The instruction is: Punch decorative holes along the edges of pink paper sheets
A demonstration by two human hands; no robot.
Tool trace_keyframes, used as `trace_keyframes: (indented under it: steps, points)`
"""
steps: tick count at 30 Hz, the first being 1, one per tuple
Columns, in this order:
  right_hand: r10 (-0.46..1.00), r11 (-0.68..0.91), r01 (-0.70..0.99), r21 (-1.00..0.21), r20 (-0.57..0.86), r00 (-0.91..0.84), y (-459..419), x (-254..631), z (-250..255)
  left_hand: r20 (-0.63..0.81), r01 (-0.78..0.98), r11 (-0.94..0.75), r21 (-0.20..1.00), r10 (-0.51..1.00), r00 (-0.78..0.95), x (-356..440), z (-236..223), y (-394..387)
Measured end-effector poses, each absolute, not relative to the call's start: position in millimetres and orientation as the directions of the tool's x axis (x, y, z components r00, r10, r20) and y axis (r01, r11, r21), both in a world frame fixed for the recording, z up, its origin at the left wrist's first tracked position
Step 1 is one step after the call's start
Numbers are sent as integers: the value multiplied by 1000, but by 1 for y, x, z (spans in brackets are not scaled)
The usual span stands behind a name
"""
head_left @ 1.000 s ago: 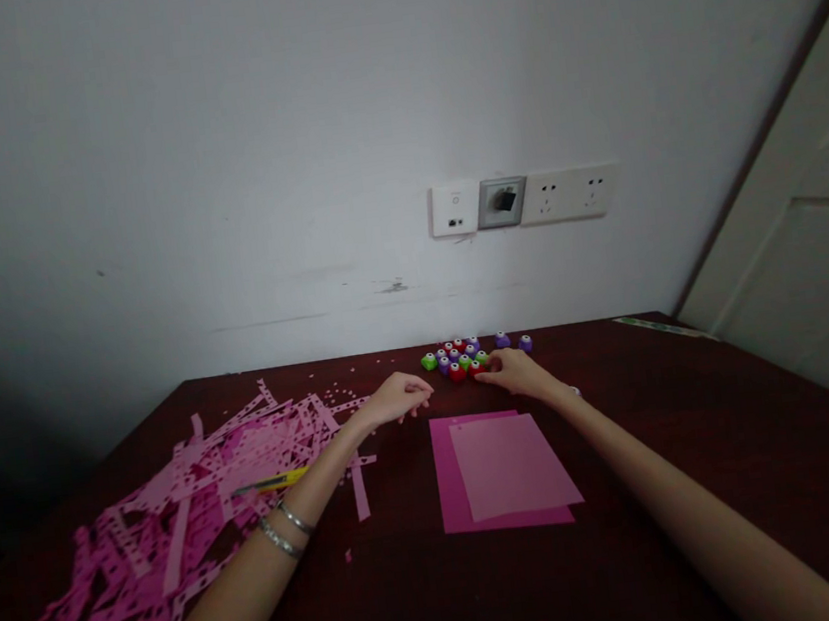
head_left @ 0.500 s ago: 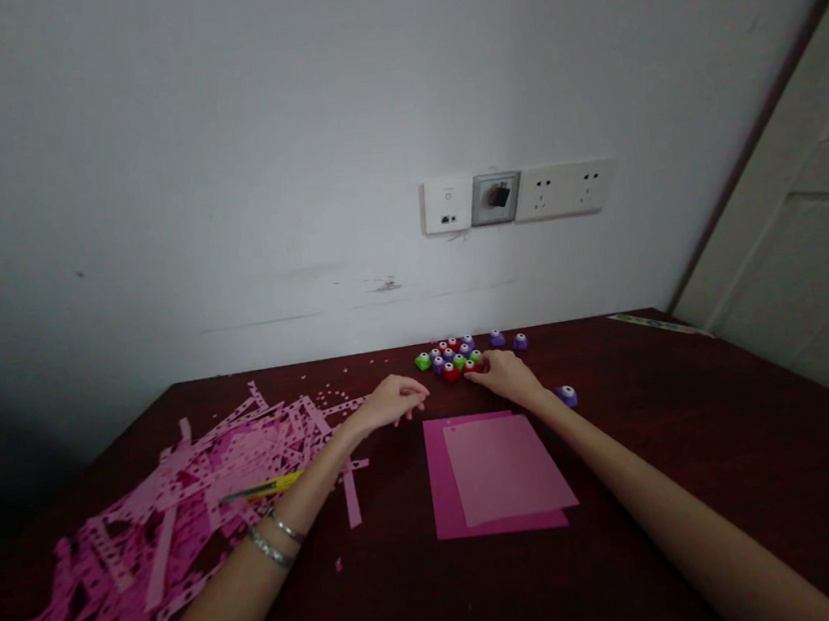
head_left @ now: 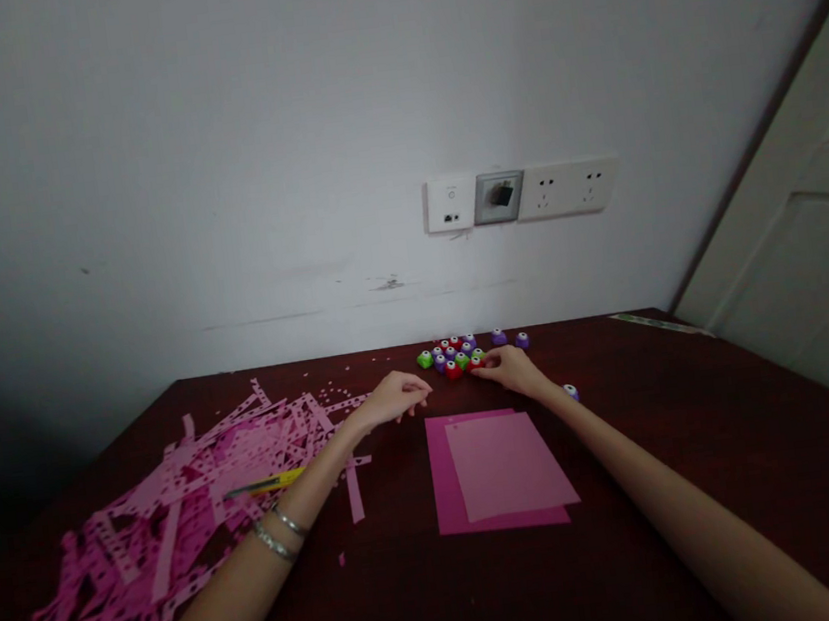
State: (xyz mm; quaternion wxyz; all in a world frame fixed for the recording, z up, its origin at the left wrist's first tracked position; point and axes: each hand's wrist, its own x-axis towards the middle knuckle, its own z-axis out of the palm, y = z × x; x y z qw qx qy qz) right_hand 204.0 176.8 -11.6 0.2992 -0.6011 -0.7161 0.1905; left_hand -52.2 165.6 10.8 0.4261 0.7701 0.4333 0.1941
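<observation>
Little has moved: beyond the paper point(head_left: 513, 465), my right hand point(head_left: 514, 371) touches a red punch point(head_left: 474, 364), perhaps steadying it, grip unclear; left hand point(head_left: 393, 400) half-open.

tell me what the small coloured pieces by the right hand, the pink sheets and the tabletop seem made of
Small coloured pieces: probably plastic, fairly glossy, from their bright, moulded-looking bodies. Pink sheets: likely paper or thin card, matte, flat with crisp edges. Tabletop: perhaps wood or laminate, dull sheen, by its dark reddish-brown surface.
</observation>
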Motion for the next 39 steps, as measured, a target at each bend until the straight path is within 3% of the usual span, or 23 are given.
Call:
trace_keyframes:
  steps: [4,9,15,34,39]
  points:
    - [963,267,639,-722,183,-197,166,206,13,-63,506,-269,820,835,546,-53,11,167]
    - [912,385,616,-687,180,-368,145,195,29,-25,521,-328,788,829,559,-50,10,165]
    - [850,474,604,-640,152,-505,134,182,11,58,519,-434,736,805,590,-42,3,160]
    - [814,496,566,-659,126,-567,132,174,2,38,507,-458,730,768,639,-38,-5,156]
    - [810,511,575,-639,134,-571,132,174,2,48,518,-552,653,713,700,-47,-3,160]
